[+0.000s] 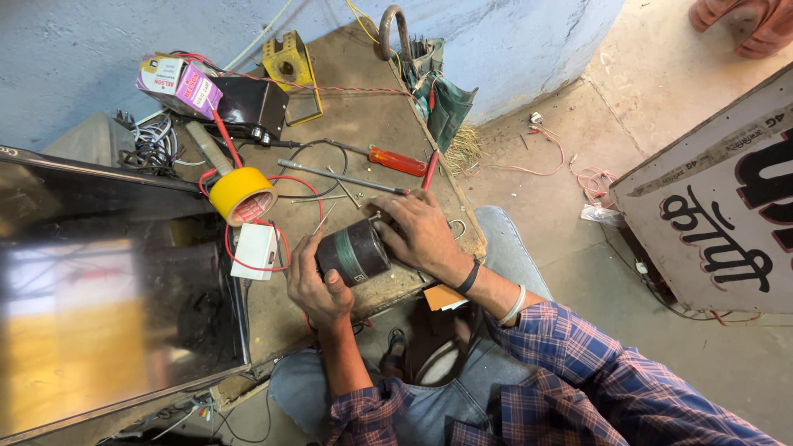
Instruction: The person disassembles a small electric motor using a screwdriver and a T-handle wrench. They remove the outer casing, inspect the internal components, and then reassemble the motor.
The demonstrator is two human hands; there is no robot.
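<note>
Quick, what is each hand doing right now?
Left hand: closed around the near end of the dark round motor, holding it.
Right hand: fingers curled over the motor's far end, gripping it too.

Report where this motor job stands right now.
Done: tools are laid out on the workboard, among them an orange-handled screwdriver, yellow tape and a white switch box with red wire. In hand: the left hand and right hand both grip the dark cylindrical motor. Left: the screwdriver lies untouched; any wiring on the motor is hidden.
</note>
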